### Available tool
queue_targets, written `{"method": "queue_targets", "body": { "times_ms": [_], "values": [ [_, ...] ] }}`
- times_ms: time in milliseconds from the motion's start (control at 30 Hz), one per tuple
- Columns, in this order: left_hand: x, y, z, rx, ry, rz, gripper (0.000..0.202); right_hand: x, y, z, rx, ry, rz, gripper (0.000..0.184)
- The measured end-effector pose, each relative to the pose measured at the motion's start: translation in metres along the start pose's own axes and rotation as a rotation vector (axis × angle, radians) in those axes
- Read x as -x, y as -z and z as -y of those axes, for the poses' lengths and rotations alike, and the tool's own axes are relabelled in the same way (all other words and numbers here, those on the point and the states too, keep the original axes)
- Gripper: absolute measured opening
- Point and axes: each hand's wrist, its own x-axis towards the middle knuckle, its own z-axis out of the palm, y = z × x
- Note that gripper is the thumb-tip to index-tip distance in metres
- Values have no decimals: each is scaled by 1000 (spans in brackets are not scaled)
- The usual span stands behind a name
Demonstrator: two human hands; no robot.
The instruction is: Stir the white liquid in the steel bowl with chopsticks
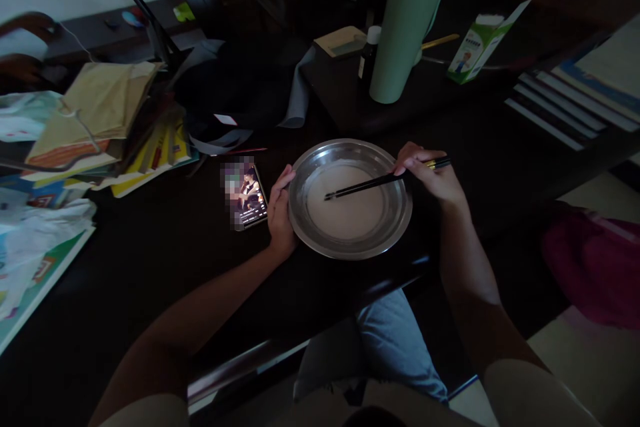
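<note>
A round steel basin (351,250) stands on the dark table in front of me, with a pale, whitish mixture (345,217) covering its bottom. My left hand (281,210) grips the basin's left side, fingers along the rim. A pair of black chopsticks (363,185) is held in my right hand (425,170) at the basin's right rim. Their tips point left and lie at the mixture's surface; whether they dip in, I cannot tell. Just left of my left hand lies a phone (250,197) with a lit screen, partly pixelated.
A tall green flask (407,27), a dark bottle (369,57) and an opened small carton (477,50) stand behind the basin. Stacked books (570,107) lie at right. Papers and envelopes (100,103) pile up at left, beside a black bag (240,87). A red pencil (253,150) lies behind the phone.
</note>
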Motion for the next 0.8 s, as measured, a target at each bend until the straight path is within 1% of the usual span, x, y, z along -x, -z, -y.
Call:
{"method": "queue_targets", "body": {
  "times_ms": [100,167,233,333,400,467,567,633,700,800],
  "values": [
    [0,0,1,21,10,3,37,0,1,-2,-52,-19,-120,44],
    [0,-1,1,30,18,0,38,1,1,-4,-81,-7,-157,47],
    [1,-1,1,29,19,-7,38,2,1,-4,-68,12,-112,47],
    [1,-1,1,25,22,-6,34,1,0,-2,-33,21,31,42],
    [1,-1,2,25,21,-2,33,0,-1,0,-18,18,59,40],
    [0,0,2,16,12,1,34,-1,-1,0,-17,10,11,40],
    [0,1,2,-5,0,4,37,-1,0,-3,-45,-4,-107,44],
    [0,1,1,-2,-1,5,39,0,1,-4,-77,2,-139,47],
    [0,1,0,8,-1,3,39,1,1,-4,-95,16,-95,48],
    [0,1,0,9,-3,4,37,1,0,-1,-67,19,35,44]
  ]
}}
